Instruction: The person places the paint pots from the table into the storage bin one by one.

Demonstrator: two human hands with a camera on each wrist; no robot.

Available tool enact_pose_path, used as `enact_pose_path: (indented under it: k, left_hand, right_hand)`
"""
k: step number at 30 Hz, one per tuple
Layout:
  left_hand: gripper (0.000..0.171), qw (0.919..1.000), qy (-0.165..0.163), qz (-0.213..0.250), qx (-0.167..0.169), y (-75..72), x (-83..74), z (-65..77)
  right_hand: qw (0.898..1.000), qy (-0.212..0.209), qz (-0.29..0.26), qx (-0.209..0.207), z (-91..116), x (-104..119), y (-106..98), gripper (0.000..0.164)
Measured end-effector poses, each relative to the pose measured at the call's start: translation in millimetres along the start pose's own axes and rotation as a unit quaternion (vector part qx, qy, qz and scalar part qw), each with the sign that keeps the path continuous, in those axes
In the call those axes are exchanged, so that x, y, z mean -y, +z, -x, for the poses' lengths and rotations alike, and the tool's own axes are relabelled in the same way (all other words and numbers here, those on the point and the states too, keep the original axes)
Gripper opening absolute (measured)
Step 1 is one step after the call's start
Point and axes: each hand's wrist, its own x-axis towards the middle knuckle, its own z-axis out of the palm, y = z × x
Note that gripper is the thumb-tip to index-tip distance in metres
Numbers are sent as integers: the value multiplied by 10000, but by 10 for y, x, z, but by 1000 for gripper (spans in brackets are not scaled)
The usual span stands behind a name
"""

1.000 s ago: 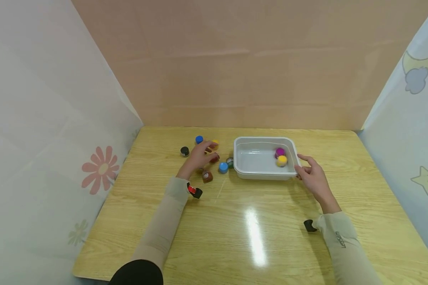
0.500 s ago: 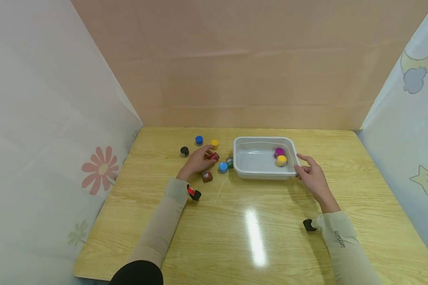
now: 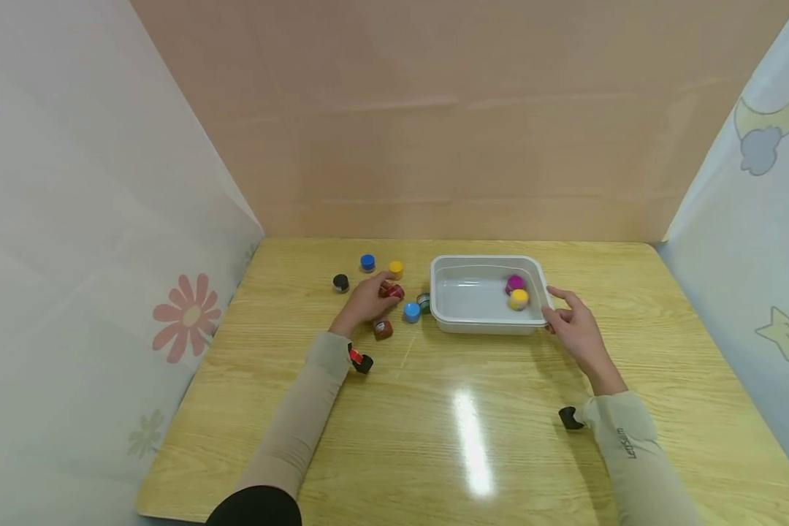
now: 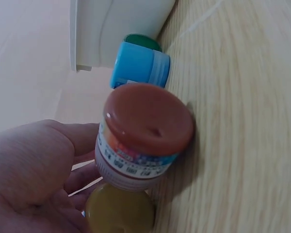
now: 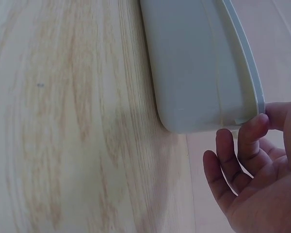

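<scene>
My left hand [image 3: 367,300] pinches a small dark red jar [image 3: 395,292] between thumb and fingers among the group of jars; in the left wrist view that jar is hidden. A brown-lidded jar [image 4: 148,131] with a printed label lies on its side in front of the left palm [image 4: 29,170], with an ochre-lidded jar [image 4: 119,208] next to it. My right hand [image 3: 574,326] grips the right end of a white plastic box [image 3: 486,326] by its rim, thumb and fingertip at the edge. Inside the box are a purple-lidded jar [image 3: 515,284] and a yellow-lidded jar [image 3: 518,299].
Beside the box's left end are a light blue-lidded jar [image 3: 411,313] and a green jar [image 3: 424,302]. Behind the left hand stand a dark blue-lidded jar [image 3: 367,263], another yellow-lidded jar [image 3: 396,269] and a black-lidded jar [image 3: 340,283]. A wooden table [image 3: 381,431] bears everything.
My left hand has come down from over the jars, and its thumb and fingers have closed on the dark red jar. The right hand and the box have stayed in place.
</scene>
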Motion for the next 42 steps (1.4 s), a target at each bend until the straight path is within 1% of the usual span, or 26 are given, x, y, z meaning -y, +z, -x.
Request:
enact_pose_path:
  k: [8, 14, 19, 26, 30, 33, 42]
  left_hand:
    - [46, 9998, 87, -70, -135, -9, 2, -1]
    - [47, 9985, 350, 263, -328, -40, -51, 17]
    - [48, 9960, 632, 431, -460, -73, -160, 37]
    - [46, 9931, 785, 609, -631, -87, -316, 108]
    - [47, 9900, 1033, 703, -648, -79, -393, 123]
    - [46, 9869, 1188, 873, -649, -70, -449, 133]
    - [43, 9806, 1308, 1302, -660, -45, -646, 208]
  right_hand:
    - [10000, 2, -27, -43, -10, 1, 23, 60]
    - [10000, 14, -16, -42, -20, -10, 23, 60]
    - [10000, -1, -3, -83, -3, 6, 21, 59]
    - [9999, 17, -90, -95, 19, 28, 35, 59]
    - [9999, -1, -62, -116, 22, 16, 26, 59]
    - [9999, -41, -31, -134, 16, 2, 21, 59]
    - [9998, -44, 21, -177, 7, 0, 38, 58]
